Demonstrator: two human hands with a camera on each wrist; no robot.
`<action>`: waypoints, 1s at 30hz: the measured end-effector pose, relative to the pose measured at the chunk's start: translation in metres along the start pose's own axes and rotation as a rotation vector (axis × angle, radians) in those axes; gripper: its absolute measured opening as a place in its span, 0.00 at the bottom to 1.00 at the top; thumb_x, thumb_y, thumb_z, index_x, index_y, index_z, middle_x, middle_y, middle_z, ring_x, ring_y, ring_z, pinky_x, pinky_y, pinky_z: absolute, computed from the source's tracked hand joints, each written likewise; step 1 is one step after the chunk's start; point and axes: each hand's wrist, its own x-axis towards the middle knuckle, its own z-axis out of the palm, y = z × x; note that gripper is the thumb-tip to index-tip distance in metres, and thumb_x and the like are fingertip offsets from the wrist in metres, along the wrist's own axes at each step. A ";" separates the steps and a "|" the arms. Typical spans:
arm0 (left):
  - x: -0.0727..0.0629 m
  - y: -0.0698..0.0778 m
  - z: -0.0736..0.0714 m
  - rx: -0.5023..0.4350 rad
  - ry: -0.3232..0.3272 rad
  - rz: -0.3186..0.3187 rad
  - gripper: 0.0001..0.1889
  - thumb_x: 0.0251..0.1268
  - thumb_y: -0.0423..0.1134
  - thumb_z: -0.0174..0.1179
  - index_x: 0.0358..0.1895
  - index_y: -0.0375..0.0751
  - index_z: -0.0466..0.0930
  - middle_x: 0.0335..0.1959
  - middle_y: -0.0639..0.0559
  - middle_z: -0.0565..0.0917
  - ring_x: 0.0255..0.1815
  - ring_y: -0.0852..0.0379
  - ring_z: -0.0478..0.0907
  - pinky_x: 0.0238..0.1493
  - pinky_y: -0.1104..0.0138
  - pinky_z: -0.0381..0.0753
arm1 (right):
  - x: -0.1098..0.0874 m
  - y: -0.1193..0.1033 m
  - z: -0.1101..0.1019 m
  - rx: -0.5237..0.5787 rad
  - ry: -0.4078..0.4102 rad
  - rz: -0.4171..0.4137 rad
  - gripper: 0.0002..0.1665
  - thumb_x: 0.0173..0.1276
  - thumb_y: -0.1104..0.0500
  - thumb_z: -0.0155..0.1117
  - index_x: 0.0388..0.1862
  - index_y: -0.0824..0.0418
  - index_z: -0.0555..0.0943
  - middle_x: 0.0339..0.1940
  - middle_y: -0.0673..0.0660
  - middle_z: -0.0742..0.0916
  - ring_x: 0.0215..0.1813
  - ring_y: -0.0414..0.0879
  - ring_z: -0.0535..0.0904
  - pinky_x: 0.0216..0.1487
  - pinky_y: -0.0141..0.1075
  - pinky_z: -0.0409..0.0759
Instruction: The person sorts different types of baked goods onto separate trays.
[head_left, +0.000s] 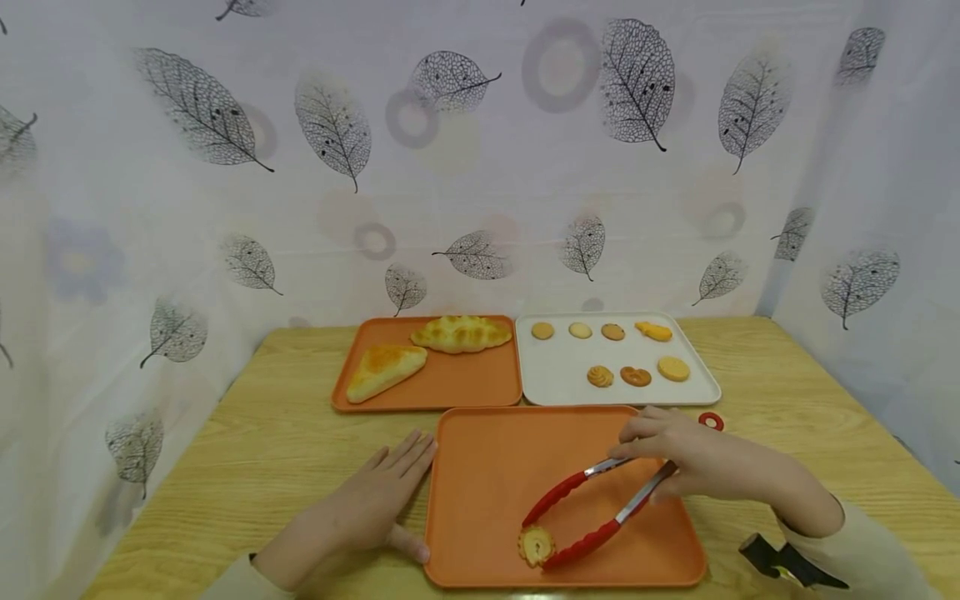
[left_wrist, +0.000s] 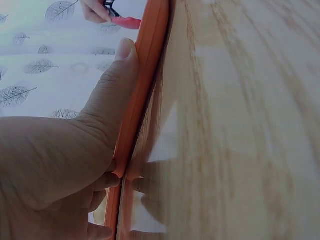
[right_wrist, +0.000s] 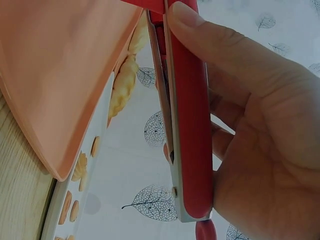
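Observation:
My right hand (head_left: 682, 454) holds a pair of red and silver tongs (head_left: 585, 544) by the upper part, thumb on one arm and fingers on the other. The tongs' red tips sit on either side of a round cookie with a scalloped edge (head_left: 537, 546), near the front of an orange tray (head_left: 487, 471). In the right wrist view the thumb lies along the red tongs handle (right_wrist: 192, 125). My left hand (head_left: 367, 504) lies beside the tray's left side with straight, spread fingers. The left wrist view shows its thumb (left_wrist: 112, 90) against the tray rim (left_wrist: 145, 75).
Behind stands a second orange tray (head_left: 472, 387) with a triangular bread (head_left: 386, 371) and a long braided bread (head_left: 461, 334). Right of it, a white tray (head_left: 555, 375) bears several small cookies and a pretzel (head_left: 635, 377). A leaf-patterned curtain (head_left: 480, 183) closes off the wooden table's (head_left: 300, 433) back.

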 end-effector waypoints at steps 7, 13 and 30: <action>0.000 -0.001 0.000 0.002 -0.003 0.001 0.66 0.43 0.78 0.55 0.78 0.36 0.43 0.80 0.40 0.45 0.81 0.41 0.40 0.73 0.38 0.52 | 0.001 -0.002 -0.001 -0.011 0.011 -0.008 0.28 0.52 0.51 0.77 0.54 0.43 0.82 0.43 0.40 0.82 0.44 0.33 0.66 0.39 0.27 0.67; 0.000 -0.001 -0.002 0.002 -0.005 0.004 0.65 0.43 0.77 0.55 0.78 0.35 0.42 0.80 0.39 0.46 0.81 0.40 0.40 0.73 0.38 0.52 | 0.000 0.000 -0.003 -0.053 0.026 0.001 0.28 0.52 0.50 0.77 0.54 0.44 0.83 0.45 0.41 0.83 0.46 0.35 0.70 0.41 0.32 0.72; 0.000 -0.002 -0.004 -0.009 -0.018 -0.001 0.66 0.43 0.78 0.54 0.78 0.36 0.42 0.80 0.40 0.45 0.81 0.41 0.39 0.74 0.38 0.52 | -0.011 0.018 -0.014 -0.198 0.221 -0.002 0.32 0.45 0.50 0.80 0.53 0.54 0.84 0.46 0.45 0.83 0.45 0.37 0.71 0.39 0.33 0.70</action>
